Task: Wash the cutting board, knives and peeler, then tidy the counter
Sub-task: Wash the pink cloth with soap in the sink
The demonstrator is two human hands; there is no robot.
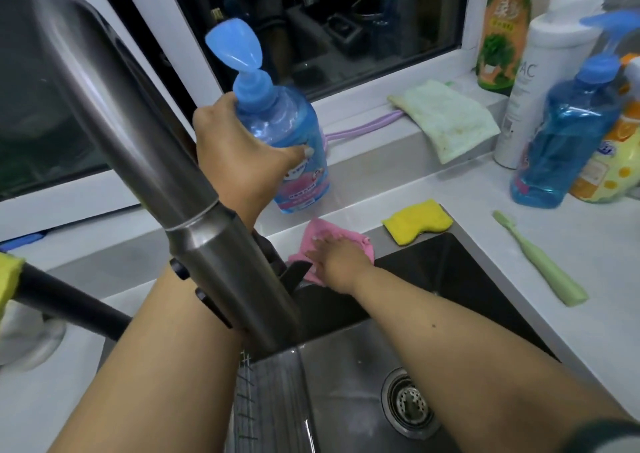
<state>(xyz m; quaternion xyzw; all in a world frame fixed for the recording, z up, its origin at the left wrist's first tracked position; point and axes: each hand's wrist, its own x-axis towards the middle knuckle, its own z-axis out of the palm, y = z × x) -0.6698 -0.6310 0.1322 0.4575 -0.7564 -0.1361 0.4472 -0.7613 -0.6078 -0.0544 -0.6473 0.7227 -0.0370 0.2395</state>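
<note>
1. Dominating the lower half of the view, the steel sink (pixel 450 279) serves as the reference landmark; its drain (pixel 412 406) sits in the basin floor.
2. Faucet (pixel 194 210): a brushed-metal spout arches from the upper left down over the sink's left part.
3. Counter (pixel 519 203): pale surface right of and behind the sink.
4. Pump bottle (pixel 287 130): blue, tilted, lifted clear of the ledge behind the sink. The left hand (pixel 239 147) grasps its shoulder, fingers and thumb curled round it.
5. Bottles, right rear of the sink: a blue refill bottle (pixel 568 134) and a white bottle (pixel 533 85) stand close together.
6. Pale cloth (pixel 450 120): draped over the sill behind the sink.
7. Pink cloth (pixel 322 238): lies on the sink's rear rim. The right hand (pixel 339 258) rests on it, fingers extended and flat.
8. Yellow sponge (pixel 417 222): on the rear rim, just right of the pink cloth.
9. Green toothbrush (pixel 540 262): flat on the counter right of the sink.
10. Knife blade (pixel 294 274): a dark tip protrudes beside the faucet, at the sink's rear left.
</note>
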